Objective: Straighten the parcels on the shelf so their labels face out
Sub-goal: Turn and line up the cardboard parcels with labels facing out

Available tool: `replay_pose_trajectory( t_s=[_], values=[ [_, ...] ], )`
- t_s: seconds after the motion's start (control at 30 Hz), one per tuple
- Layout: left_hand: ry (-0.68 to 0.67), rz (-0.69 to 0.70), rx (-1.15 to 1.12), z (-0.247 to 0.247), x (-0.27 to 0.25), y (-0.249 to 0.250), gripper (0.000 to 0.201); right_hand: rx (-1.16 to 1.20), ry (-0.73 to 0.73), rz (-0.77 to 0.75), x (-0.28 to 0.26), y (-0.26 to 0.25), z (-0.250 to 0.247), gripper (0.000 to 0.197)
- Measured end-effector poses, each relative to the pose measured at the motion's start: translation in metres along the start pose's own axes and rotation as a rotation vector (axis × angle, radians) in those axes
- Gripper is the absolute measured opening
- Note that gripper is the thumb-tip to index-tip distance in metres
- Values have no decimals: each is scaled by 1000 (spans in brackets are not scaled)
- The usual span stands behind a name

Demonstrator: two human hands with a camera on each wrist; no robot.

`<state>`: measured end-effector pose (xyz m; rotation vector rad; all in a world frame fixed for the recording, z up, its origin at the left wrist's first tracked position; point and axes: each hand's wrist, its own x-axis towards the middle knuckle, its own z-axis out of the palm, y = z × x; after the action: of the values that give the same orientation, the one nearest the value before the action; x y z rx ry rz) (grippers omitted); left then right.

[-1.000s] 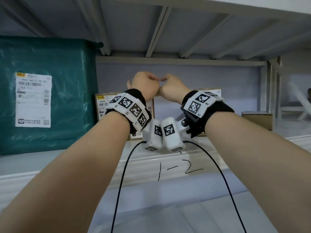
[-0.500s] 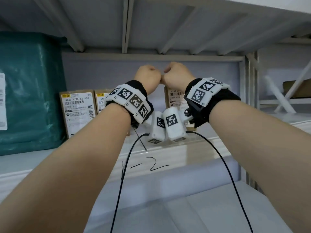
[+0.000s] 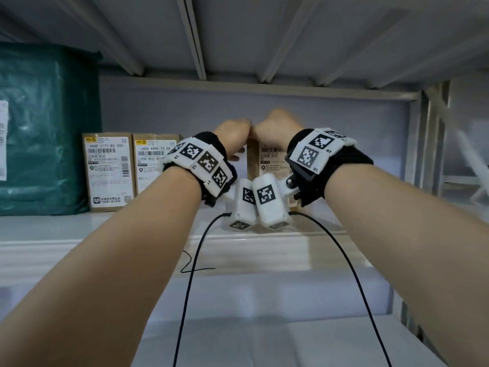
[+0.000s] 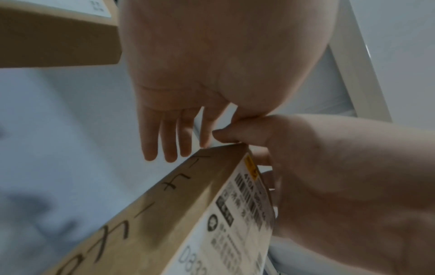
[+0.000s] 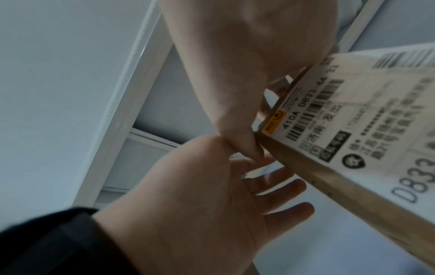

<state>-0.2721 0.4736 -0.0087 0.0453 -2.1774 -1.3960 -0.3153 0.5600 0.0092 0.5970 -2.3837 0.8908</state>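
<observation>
Brown cardboard parcel point(image 3: 267, 165) (white label facing out) pinched at its top corner by right hand point(image 3: 277, 127); left hand point(image 3: 232, 133) open beside it.

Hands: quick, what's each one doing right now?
Left hand: open, fingers straight beside the cardboard parcel.
Right hand: grips that parcel's top corner.

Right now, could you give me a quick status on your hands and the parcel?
Right hand grips cardboard parcel at its top corner. Left hand open beside it. Label faces out. Nothing blocking.
</observation>
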Motion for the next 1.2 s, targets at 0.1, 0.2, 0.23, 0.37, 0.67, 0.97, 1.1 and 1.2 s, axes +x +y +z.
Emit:
replay_pose_trajectory(
  t_s=[0.1, 0.2, 0.23, 0.37, 0.67, 0.97, 1.1, 1.2],
  values=[
    [-6, -4, -28, 3, 0, -2, 37, 24, -32, 0, 3, 4, 2, 35],
    [5, -13, -47, 1, -2, 1, 33, -1, -53, -24, 4, 1, 4, 36],
    [9, -8, -49, -1, -2, 1, 34, -4, -54, -30, 5, 0, 4, 36],
    [-4, -7, -24, -9, 1, -1, 42, -28, -88, -35, 7, -4, 8, 37],
    [-19, 37, 166, -33, -7, -8, 31, -232, -320, -86, -9, -31, 4, 25],
    [123, 206, 319, -67, 1, -10, 17, -348, -315, -158, -8, -57, 33, 53],
    [180, 239, 294, -79, 6, -10, 33, -296, -318, -140, -4, -62, 44, 63],
    [244, 222, 285, -86, 6, -11, 39, -267, -311, -163, -4, -63, 47, 67]
  ],
)
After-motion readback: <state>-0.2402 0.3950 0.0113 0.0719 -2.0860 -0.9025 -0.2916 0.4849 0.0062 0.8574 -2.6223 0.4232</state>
